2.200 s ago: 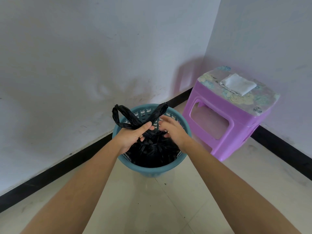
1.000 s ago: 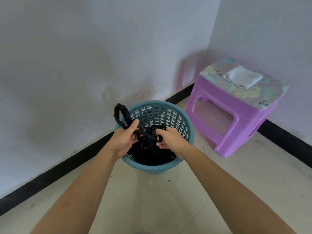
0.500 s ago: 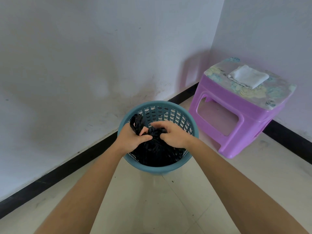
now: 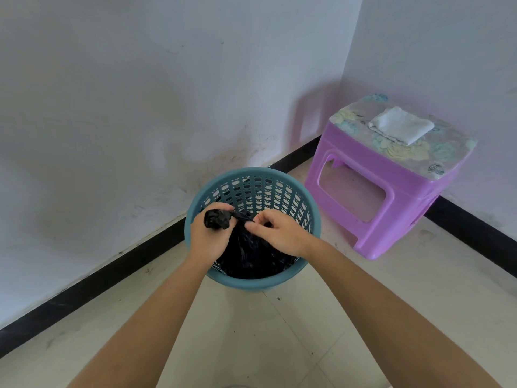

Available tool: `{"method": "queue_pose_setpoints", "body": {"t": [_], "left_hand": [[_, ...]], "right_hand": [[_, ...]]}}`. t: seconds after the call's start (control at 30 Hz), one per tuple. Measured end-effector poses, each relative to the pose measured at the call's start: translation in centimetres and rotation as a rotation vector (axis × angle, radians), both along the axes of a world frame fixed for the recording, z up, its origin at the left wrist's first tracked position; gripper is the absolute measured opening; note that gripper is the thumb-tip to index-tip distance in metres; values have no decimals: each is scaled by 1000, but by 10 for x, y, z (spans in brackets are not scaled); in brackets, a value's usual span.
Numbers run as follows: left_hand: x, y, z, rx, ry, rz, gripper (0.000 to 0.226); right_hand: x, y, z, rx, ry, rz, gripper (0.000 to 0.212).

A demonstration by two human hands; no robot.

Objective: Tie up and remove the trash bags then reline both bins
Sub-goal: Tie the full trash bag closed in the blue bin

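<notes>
A teal perforated bin (image 4: pixel 253 284) stands on the tiled floor by the wall. Inside it sits a black trash bag (image 4: pixel 246 253), its top gathered into a twisted neck. My left hand (image 4: pixel 207 236) is closed around a bunched black wad of the bag's handles over the bin's left side. My right hand (image 4: pixel 279 233) pinches the twisted neck just right of that wad, over the bin's middle. The bag's lower part is hidden by my hands and the bin wall.
A purple plastic stool (image 4: pixel 377 197) stands in the corner to the right of the bin, with a folded white cloth (image 4: pixel 400 128) on its flowered top. White walls with a black skirting board (image 4: pixel 92 281) run behind. Pale floor tiles lie in front.
The long bag handles that stuck up earlier are now drawn down into a tight bunch in my left hand. Both hands have moved lower and closer together over the bin.
</notes>
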State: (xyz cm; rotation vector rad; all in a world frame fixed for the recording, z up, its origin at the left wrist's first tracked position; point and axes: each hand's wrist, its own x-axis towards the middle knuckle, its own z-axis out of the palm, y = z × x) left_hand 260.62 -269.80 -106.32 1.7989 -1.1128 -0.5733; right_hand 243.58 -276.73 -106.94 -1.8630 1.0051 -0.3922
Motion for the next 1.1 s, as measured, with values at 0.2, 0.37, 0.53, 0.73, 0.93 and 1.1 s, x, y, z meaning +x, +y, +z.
{"method": "queue_pose_setpoints", "body": {"t": [0.2, 0.37, 0.53, 0.73, 0.93, 1.1], "left_hand": [[-2, 3, 3, 190, 546, -63, 21], [-6, 8, 5, 105, 775, -43, 28], [-18, 9, 8, 51, 898, -68, 31], [-20, 8, -2, 19, 714, 72, 32], [-7, 8, -10, -47, 672, 134, 31], [-4, 11, -9, -54, 712, 36, 30]], "right_hand": [[3, 5, -11, -218, 70, -11, 21], [5, 7, -12, -291, 66, -69, 20], [0, 8, -12, -260, 5, -141, 33], [-11, 8, -10, -35, -68, -10, 23], [-19, 1, -5, 65, -14, -12, 17], [-17, 4, 1, -71, 21, 15, 40]]}}
